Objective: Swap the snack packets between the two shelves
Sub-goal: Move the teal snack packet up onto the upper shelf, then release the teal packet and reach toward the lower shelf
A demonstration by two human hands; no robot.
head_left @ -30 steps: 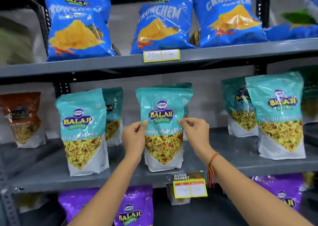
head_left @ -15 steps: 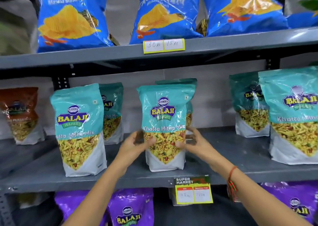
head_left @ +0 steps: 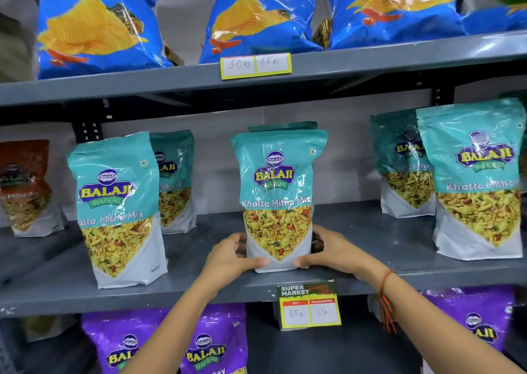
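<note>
Now your middle shelf (head_left: 356, 231) has open gaps either side of the centre Balaji Khatta Mitha Mix packet (head_left: 278, 199), upright near its front edge; your left hand (head_left: 232, 255) and right hand (head_left: 332, 252) clasp its base.

Both hands (head_left: 285, 255) grip teal packet (head_left: 278, 199) base, upright on middle shelf (head_left: 199, 285).
</note>
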